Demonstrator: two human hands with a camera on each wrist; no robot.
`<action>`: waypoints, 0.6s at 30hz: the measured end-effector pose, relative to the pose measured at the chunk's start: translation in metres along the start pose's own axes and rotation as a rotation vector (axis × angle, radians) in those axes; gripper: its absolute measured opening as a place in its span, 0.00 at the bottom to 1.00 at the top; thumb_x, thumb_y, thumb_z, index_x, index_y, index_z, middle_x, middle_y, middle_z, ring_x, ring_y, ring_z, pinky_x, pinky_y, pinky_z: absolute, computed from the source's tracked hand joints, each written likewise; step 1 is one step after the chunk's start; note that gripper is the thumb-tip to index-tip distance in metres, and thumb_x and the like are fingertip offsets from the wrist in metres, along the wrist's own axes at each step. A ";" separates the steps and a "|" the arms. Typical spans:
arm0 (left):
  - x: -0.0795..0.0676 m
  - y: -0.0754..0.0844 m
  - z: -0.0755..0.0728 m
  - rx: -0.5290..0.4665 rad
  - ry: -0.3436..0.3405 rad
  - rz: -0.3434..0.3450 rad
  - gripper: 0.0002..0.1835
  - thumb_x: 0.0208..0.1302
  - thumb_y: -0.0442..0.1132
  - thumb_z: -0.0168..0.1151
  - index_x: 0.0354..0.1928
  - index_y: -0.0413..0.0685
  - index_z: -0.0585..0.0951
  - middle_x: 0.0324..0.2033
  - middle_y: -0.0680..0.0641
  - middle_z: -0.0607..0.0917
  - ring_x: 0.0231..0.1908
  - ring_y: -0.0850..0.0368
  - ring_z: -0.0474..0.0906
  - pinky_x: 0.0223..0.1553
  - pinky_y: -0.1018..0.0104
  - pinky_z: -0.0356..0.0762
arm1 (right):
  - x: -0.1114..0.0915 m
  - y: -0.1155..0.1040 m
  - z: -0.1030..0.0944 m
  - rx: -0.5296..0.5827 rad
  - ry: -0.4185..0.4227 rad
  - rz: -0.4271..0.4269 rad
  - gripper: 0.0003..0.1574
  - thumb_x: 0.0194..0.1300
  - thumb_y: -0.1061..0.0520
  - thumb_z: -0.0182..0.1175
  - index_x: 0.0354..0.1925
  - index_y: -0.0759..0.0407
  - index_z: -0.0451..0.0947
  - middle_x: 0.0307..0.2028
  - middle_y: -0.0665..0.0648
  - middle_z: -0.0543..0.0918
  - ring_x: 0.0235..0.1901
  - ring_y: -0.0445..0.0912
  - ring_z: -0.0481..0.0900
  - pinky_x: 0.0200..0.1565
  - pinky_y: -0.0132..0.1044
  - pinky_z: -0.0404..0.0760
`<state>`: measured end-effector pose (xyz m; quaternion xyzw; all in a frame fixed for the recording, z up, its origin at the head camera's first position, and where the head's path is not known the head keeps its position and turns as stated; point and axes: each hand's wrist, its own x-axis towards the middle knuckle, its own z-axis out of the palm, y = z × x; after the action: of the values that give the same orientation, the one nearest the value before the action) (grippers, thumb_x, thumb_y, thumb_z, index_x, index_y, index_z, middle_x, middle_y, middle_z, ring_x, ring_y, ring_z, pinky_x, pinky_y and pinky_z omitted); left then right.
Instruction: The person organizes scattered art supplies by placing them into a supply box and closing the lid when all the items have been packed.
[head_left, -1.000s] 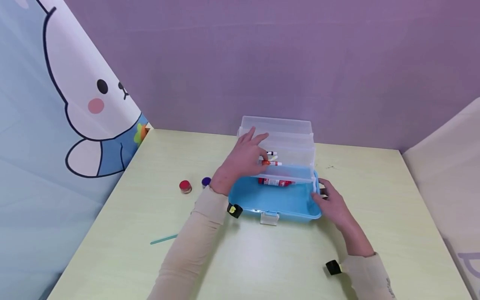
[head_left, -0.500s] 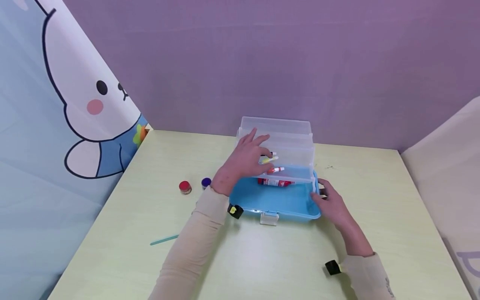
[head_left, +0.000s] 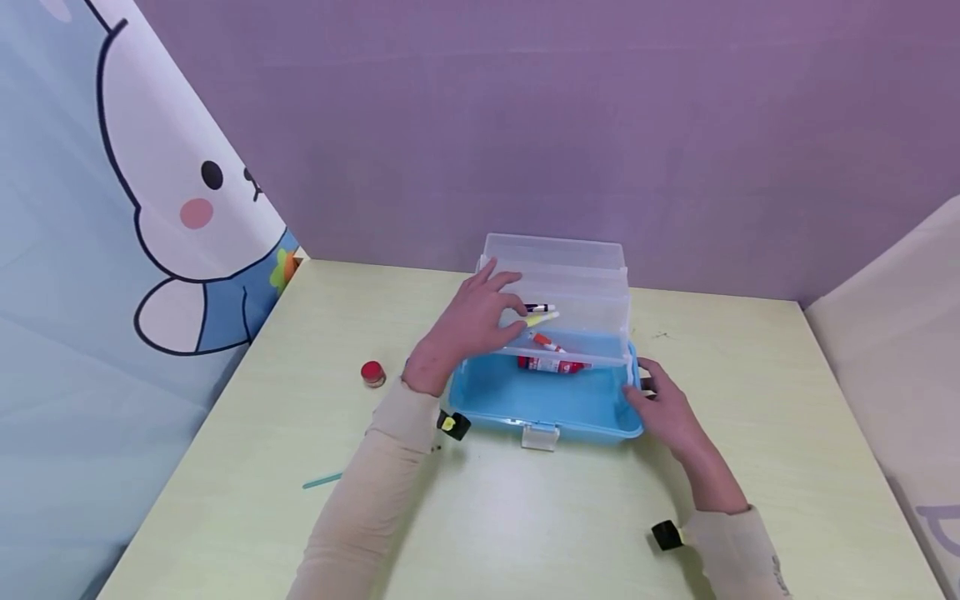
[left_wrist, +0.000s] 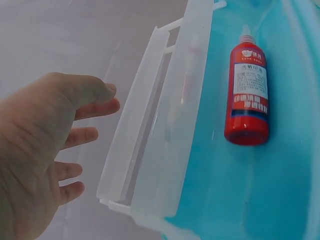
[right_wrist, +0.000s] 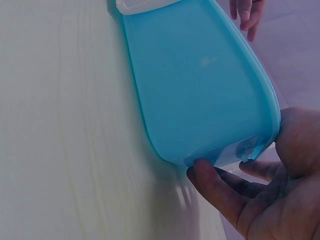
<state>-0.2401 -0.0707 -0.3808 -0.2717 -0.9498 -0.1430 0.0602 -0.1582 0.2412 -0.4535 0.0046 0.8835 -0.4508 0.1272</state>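
Note:
A blue storage box (head_left: 566, 404) stands with its clear trays (head_left: 592, 312) folded up behind it. My right hand (head_left: 663, 408) grips the box's right end, and the right wrist view shows fingertips against that end wall. My left hand (head_left: 472, 321) hovers by the trays' left side with nothing between its loosely bent fingers. Within the trays lie a dark-and-white marker (head_left: 542, 308), a yellow marker (head_left: 542, 318) and a tilted orange-and-white marker (head_left: 546, 342). Inside the box, beneath the tray edge, rests a red bottle with a pointed nozzle (left_wrist: 247, 95).
A small red-capped jar (head_left: 372, 373) stands on the table to the left. Nearer the front, a thin teal stick (head_left: 322, 480) is partly covered by the left sleeve. The latch (head_left: 540, 437) hangs on the box's front. A purple curtain (head_left: 555, 125) rises behind the table.
The orange-and-white marker, held in my left fingers earlier, has been let go and lies in the tray. My left hand has shifted left, covering the purple-capped jar. My right hand stays put.

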 end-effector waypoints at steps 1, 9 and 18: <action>-0.002 -0.002 -0.001 -0.003 -0.001 -0.004 0.12 0.61 0.51 0.64 0.44 0.59 0.87 0.67 0.48 0.69 0.72 0.42 0.47 0.68 0.43 0.50 | 0.000 0.000 0.000 -0.001 0.000 0.001 0.37 0.75 0.51 0.49 0.74 0.58 0.49 0.58 0.73 0.69 0.54 0.66 0.71 0.50 0.57 0.78; -0.024 -0.014 -0.008 -0.017 0.022 -0.028 0.13 0.59 0.51 0.67 0.44 0.58 0.87 0.67 0.48 0.69 0.72 0.44 0.49 0.67 0.43 0.53 | -0.003 -0.004 0.001 -0.001 0.001 0.008 0.37 0.75 0.51 0.49 0.74 0.58 0.49 0.59 0.74 0.68 0.55 0.67 0.71 0.50 0.58 0.77; -0.053 -0.034 -0.017 -0.075 0.030 -0.062 0.13 0.63 0.49 0.64 0.45 0.54 0.87 0.65 0.46 0.70 0.71 0.44 0.51 0.67 0.44 0.54 | -0.007 -0.009 0.002 -0.001 -0.003 0.024 0.38 0.75 0.50 0.49 0.75 0.57 0.48 0.59 0.73 0.68 0.54 0.66 0.71 0.50 0.57 0.78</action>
<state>-0.2126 -0.1305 -0.3826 -0.2418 -0.9508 -0.1843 0.0596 -0.1518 0.2351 -0.4463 0.0142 0.8834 -0.4487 0.1340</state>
